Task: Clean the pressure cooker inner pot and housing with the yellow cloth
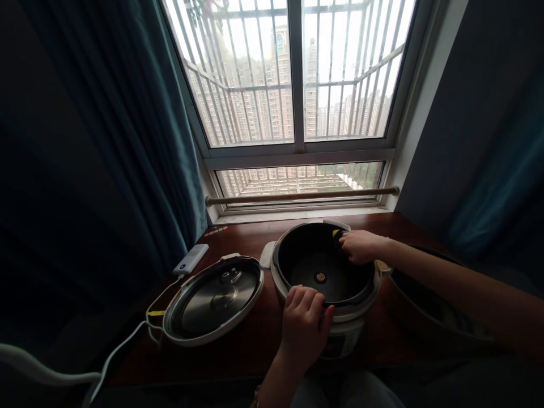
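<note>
An open electric cooker (284,283) with a dark, bare inside stands on a dark wooden table (250,340) below a window. My left hand (304,326) grips the cooker's near rim, fingers curled over the edge. Reaching in from the right, my right hand (360,246) is closed on a small yellow-and-dark thing at the far inner wall, probably a sponge. The cooker's lid (212,299) lies upside down on the table to the left, apart from both hands.
A dark inner pot (429,309) sits to the right under my right forearm. A white power bank (190,259) with a white cable (123,343) lies at the left. Dark blue curtains (140,141) hang on both sides of the barred window (297,73).
</note>
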`<action>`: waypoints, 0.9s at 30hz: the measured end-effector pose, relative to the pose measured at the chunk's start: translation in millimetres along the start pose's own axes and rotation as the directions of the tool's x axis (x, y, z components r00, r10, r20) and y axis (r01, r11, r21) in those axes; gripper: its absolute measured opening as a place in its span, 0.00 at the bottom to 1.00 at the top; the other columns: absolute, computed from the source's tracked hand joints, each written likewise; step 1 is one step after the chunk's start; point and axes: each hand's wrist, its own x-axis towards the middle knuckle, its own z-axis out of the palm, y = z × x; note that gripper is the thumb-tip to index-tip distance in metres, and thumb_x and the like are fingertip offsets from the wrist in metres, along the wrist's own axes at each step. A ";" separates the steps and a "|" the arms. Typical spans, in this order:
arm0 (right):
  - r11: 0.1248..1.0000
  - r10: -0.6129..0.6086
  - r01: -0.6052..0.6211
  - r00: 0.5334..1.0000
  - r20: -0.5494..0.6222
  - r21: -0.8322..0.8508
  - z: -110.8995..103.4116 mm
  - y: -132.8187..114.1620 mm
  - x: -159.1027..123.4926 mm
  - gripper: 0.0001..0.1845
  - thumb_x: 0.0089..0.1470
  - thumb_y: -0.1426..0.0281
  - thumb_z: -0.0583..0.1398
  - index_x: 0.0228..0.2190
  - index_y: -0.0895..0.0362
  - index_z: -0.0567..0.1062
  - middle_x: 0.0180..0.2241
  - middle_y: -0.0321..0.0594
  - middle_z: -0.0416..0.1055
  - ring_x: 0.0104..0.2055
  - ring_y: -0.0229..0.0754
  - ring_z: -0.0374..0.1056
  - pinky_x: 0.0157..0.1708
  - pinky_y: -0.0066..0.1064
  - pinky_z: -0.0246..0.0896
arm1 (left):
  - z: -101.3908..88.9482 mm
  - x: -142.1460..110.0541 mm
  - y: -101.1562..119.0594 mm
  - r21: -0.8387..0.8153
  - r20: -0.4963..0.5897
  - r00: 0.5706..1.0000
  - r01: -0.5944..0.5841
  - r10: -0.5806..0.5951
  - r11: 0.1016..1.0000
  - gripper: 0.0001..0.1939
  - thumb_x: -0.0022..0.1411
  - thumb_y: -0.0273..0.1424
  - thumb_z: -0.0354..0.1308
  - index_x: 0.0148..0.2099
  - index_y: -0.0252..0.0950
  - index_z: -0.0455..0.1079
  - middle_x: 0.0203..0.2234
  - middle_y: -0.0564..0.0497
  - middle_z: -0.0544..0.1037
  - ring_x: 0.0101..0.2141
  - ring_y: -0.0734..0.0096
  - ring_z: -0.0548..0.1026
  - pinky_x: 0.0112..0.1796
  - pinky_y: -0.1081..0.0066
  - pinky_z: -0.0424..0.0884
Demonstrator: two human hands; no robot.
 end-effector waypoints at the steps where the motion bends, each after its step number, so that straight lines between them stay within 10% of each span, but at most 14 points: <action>1: 0.988 -0.123 0.126 0.992 0.038 -0.089 0.7 3.0 9.0 0.03 0.34 0.75 0.61 0.16 0.56 0.74 0.26 0.39 0.71 0.34 0.41 0.65 0.37 0.30 0.55 | 0.2 -0.1 -0.1 0.000 -0.003 1.000 0.000 0.000 1.000 0.04 0.60 0.29 0.49 0.33 0.36 0.63 0.27 0.49 0.70 0.33 0.65 0.65 0.41 0.61 0.62; 6: 0.851 -0.358 0.408 0.912 0.201 -0.332 4.9 8.1 35.4 0.09 0.43 0.72 0.57 0.26 0.60 0.77 0.32 0.45 0.72 0.41 0.45 0.62 0.44 0.35 0.52 | 1.8 -0.9 -0.3 -0.015 -0.014 1.000 -0.006 0.006 1.000 0.03 0.60 0.28 0.50 0.33 0.35 0.63 0.28 0.49 0.70 0.33 0.65 0.65 0.42 0.60 0.62; 14: 0.938 -0.008 0.077 0.979 0.202 -0.338 -7.7 -20.2 1.2 0.16 0.44 0.67 0.54 0.26 0.62 0.79 0.26 0.49 0.74 0.35 0.47 0.68 0.39 0.36 0.55 | 1.0 -1.1 -0.2 -0.013 -0.001 1.000 0.002 -0.002 1.000 0.03 0.60 0.28 0.50 0.33 0.35 0.63 0.27 0.49 0.69 0.33 0.64 0.65 0.41 0.60 0.62; 18: 0.953 0.236 -0.175 0.942 0.240 -0.249 -24.8 -42.4 -19.8 0.19 0.47 0.64 0.52 0.27 0.62 0.79 0.30 0.52 0.75 0.31 0.48 0.70 0.28 0.32 0.54 | -0.4 0.0 0.9 -0.008 0.007 1.000 0.005 -0.005 1.000 0.04 0.60 0.28 0.50 0.33 0.35 0.63 0.27 0.49 0.69 0.33 0.64 0.65 0.40 0.60 0.62; 27: 0.982 0.188 -0.186 0.982 0.033 -0.043 -17.4 -102.8 -69.0 0.15 0.51 0.69 0.50 0.21 0.58 0.73 0.26 0.42 0.71 0.31 0.42 0.65 0.32 0.32 0.50 | -0.9 -0.6 1.3 -0.012 0.017 1.000 0.004 -0.004 1.000 0.06 0.61 0.31 0.49 0.33 0.35 0.64 0.28 0.48 0.71 0.33 0.63 0.66 0.40 0.58 0.64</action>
